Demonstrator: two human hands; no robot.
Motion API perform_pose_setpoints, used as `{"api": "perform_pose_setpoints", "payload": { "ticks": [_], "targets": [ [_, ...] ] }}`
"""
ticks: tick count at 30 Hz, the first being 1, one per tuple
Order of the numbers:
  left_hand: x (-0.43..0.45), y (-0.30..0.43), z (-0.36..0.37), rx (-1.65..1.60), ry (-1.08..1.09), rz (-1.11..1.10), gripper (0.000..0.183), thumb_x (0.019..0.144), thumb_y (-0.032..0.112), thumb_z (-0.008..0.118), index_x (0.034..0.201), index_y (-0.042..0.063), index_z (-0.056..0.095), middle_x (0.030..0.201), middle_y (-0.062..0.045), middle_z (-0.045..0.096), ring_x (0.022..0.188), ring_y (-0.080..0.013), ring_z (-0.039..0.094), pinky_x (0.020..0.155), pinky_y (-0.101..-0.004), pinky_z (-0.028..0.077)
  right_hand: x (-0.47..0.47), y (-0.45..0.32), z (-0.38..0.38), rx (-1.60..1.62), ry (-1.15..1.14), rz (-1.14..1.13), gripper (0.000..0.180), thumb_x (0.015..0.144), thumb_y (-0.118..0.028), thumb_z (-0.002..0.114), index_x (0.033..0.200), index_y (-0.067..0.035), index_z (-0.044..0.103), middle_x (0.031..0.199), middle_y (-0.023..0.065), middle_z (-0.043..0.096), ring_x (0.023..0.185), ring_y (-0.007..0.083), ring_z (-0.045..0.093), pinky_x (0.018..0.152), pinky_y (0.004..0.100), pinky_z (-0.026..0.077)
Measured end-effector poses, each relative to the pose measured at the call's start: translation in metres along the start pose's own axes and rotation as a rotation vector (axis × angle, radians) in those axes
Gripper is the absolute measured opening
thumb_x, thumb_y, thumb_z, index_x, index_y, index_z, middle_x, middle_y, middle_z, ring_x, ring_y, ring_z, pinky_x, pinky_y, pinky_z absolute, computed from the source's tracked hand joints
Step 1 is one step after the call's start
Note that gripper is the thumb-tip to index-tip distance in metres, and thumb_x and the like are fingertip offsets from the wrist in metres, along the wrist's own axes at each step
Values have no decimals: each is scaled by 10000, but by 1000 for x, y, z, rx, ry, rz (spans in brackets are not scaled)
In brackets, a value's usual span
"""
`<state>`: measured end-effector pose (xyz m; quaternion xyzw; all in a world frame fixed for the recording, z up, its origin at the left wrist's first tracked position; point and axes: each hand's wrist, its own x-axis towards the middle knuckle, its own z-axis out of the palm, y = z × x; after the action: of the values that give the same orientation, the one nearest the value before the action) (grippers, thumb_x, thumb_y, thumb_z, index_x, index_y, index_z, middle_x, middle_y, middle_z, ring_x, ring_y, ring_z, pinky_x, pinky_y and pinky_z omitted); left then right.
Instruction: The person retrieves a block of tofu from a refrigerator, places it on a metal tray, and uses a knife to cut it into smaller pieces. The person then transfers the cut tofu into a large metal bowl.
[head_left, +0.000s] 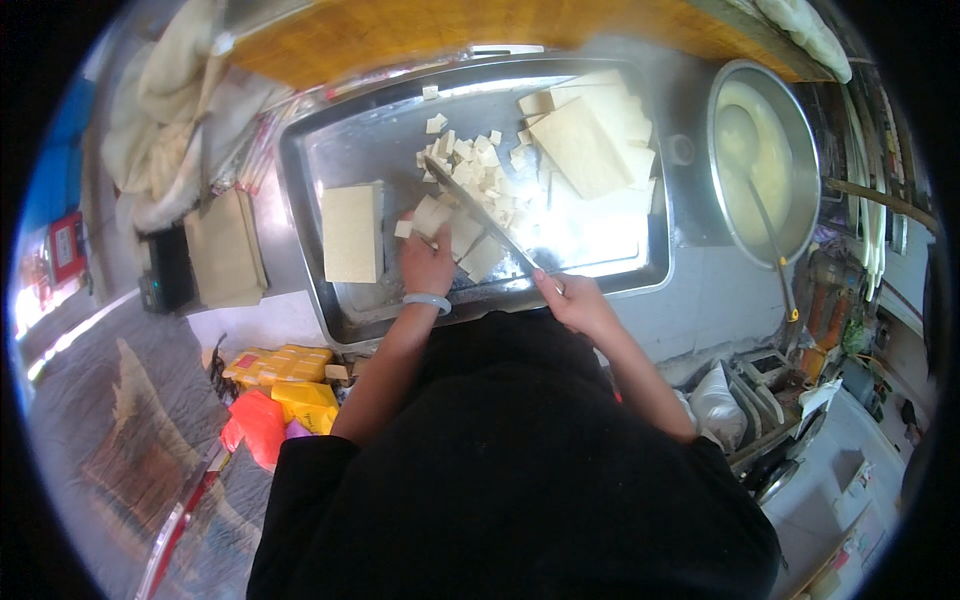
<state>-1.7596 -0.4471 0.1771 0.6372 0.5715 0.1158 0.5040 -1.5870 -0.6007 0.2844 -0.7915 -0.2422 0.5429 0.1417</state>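
My right hand (574, 300) is closed around the handle of a long knife (487, 217), whose blade slants up to the left over a heap of small pale cubes, which look like tofu (476, 165). My left hand (427, 259), with a pale bangle at the wrist, touches cut pale pieces (433, 217) left of the blade; whether its fingers grip one I cannot tell. More cut slabs (481, 259) lie between the hands. A large pale block (352, 234) stands at the left in the metal tray (307, 281). Flat pale slabs (585, 150) are stacked at the tray's right.
Right of the tray stands a metal basin (810, 161) of pale yellowish contents with a ladle (769, 217). Brown sheets (225, 251) and a black device (166, 270) lie left. Below left are yellow packages (277, 366) and a red bag (256, 424). A wooden board (465, 30) borders the far side.
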Motion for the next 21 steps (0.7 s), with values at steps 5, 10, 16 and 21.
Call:
{"api": "perform_pose_setpoints", "payload": {
  "ticks": [5,10,16,21],
  "targets": [
    [-3,20,-13,138,30,27,458,905,309,554,1249,11,495,1093,-226,600,980,-390,575,849,-440,455,-7,2,0,-110,42,-98,665,894,-597,448,834,34,649,762,277,623,795,452,611,717,461,481],
    [3,13,-17,306,76,256,425,905,334,550,1209,37,552,1095,-212,575,945,-379,574,811,-441,469,4,1,13,-231,110,-121,574,911,-527,482,887,13,673,719,245,617,705,401,614,651,427,476],
    [5,17,-19,416,192,376,422,893,294,596,1215,23,562,1019,-163,576,874,-304,584,819,-371,465,36,0,24,-184,131,-146,650,902,-599,410,900,-6,675,829,251,649,858,417,627,771,470,486],
    [8,16,-25,265,287,581,293,871,202,605,1116,41,612,1054,-189,584,987,-343,567,832,-405,465,-5,-10,7,-197,31,-71,656,900,-606,407,874,-9,679,826,250,649,859,416,627,770,467,487]
  ]
}}
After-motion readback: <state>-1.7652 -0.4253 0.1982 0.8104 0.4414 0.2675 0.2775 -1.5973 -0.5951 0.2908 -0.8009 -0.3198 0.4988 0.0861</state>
